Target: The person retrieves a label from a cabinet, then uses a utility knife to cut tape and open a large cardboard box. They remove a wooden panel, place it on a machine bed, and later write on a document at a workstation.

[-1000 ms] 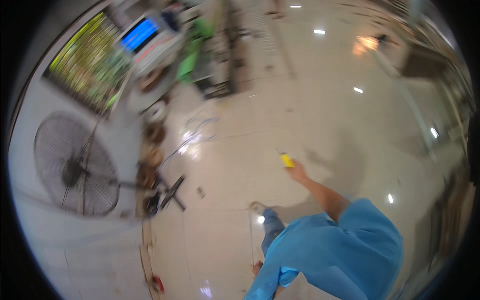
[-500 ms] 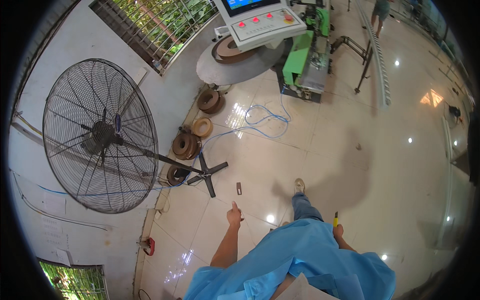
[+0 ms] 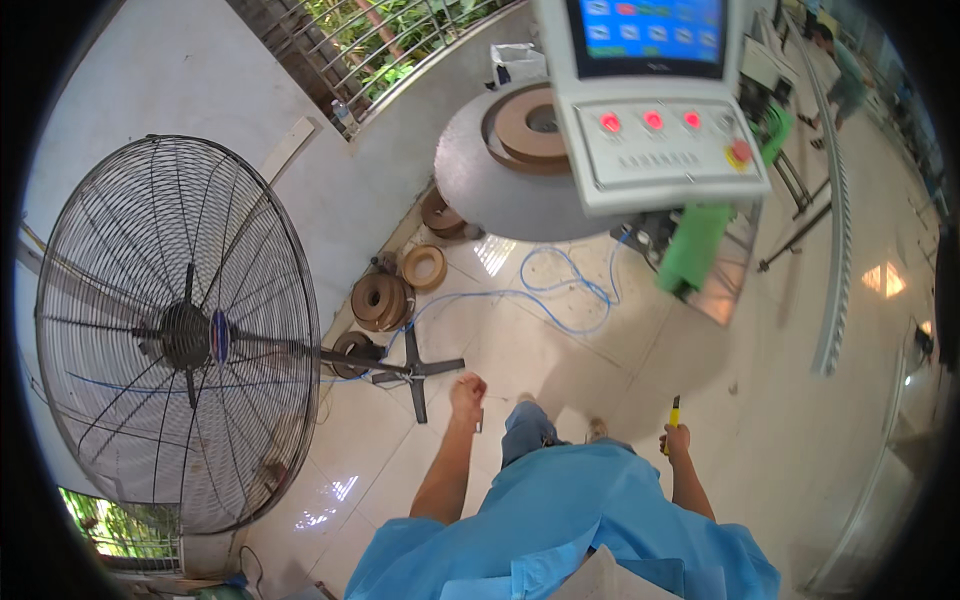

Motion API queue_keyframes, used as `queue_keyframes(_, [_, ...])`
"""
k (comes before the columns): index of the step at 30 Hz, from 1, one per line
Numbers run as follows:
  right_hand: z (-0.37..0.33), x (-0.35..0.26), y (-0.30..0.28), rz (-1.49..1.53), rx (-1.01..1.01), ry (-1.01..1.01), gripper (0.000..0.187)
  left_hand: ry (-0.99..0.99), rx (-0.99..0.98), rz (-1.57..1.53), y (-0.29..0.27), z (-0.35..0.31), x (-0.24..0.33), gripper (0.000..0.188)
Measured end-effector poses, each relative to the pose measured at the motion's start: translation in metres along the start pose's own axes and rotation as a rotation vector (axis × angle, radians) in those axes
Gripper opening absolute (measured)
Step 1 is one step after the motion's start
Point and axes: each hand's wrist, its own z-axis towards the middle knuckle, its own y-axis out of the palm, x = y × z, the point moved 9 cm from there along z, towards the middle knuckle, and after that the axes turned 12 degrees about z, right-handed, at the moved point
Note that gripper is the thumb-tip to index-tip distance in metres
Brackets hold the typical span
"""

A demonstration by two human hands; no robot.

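My right hand [image 3: 678, 438] is closed around a yellow utility knife [image 3: 674, 412], its dark tip pointing up and away from me. My left hand [image 3: 467, 394] hangs out in front of me, fingers loosely curled, with nothing visible in it. Just beside the left wrist shows a small flat brown piece [image 3: 480, 422] on the floor, partly covered by the hand.
A large standing fan [image 3: 185, 335] is at the left, its black cross base [image 3: 418, 372] near my left hand. Ahead are a control panel [image 3: 665, 150], a round metal disc [image 3: 470, 180] with brown coils, and a green machine part [image 3: 695, 245]. Blue cable [image 3: 520, 292] crosses the tiled floor.
I have stepped closer to the panel, which appears larger. My left index finger, stretched out before, is now curled in. The brown piece now sits beside my left wrist; the knife stays in my right hand.
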Motion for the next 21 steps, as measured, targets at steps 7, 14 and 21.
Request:
queue_keyframes(7, [0.061,0.002,0.085,0.072,0.175,0.125,0.020,0.549,0.157,-0.250,0.018,0.218,0.344,0.009])
queue_keyframes(14, [-0.014,-0.008,0.261,0.119,0.386,0.224,0.023,0.152,0.148,-0.098,0.038,0.469,0.412,0.044])
queue_keyframes(21, [-0.081,-0.063,0.376,-0.080,0.506,0.262,0.031,-0.380,0.290,0.241,-0.004,0.548,0.299,0.054])
